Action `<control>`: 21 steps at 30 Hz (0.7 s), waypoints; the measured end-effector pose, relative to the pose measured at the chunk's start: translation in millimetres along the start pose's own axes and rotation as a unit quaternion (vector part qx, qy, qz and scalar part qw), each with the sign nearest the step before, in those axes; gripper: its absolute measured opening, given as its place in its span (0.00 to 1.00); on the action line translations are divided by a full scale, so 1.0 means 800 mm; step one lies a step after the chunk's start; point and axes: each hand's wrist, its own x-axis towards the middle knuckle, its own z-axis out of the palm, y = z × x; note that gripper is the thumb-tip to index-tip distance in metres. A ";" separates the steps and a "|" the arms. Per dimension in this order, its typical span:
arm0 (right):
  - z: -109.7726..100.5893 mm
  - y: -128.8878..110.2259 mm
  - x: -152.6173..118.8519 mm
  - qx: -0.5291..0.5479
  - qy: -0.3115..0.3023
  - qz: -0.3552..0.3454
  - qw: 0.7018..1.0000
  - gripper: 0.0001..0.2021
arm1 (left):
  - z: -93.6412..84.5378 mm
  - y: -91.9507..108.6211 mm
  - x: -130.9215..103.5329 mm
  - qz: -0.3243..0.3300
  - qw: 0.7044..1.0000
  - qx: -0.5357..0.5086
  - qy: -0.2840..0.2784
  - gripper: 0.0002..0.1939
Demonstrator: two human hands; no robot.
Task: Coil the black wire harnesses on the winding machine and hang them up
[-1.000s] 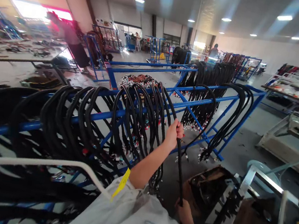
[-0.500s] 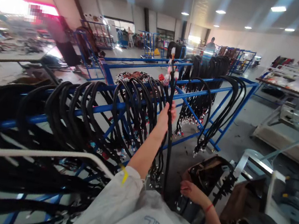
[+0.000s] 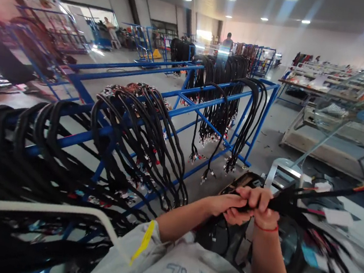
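As left hand (image 3: 230, 205) and right hand (image 3: 264, 207) grip cables (image 3: 284, 205), open floor (image 3: 271, 137) borders racks (image 3: 264, 119).

Left half: hanging black cables (image 3: 21, 133) block passage. White bar (image 3: 25, 207) crosses lower left. Open floor (image 3: 269, 137) right of blue rack (image 3: 262, 120).

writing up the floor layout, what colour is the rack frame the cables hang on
The rack frame is blue, clearest in the head view.
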 end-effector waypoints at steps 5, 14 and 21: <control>0.010 -0.032 -0.008 -0.049 0.250 -0.118 0.960 0.10 | 0.037 -0.007 0.018 -0.090 0.967 0.041 -0.233 0.17; -0.078 -0.006 -0.002 -0.179 0.522 -0.114 0.826 0.20 | 0.022 -0.034 0.078 0.183 0.881 0.436 -0.023 0.08; -0.109 -0.020 -0.078 -0.071 0.578 -0.069 0.810 0.15 | -0.052 0.037 0.104 -0.217 0.815 0.414 -0.342 0.24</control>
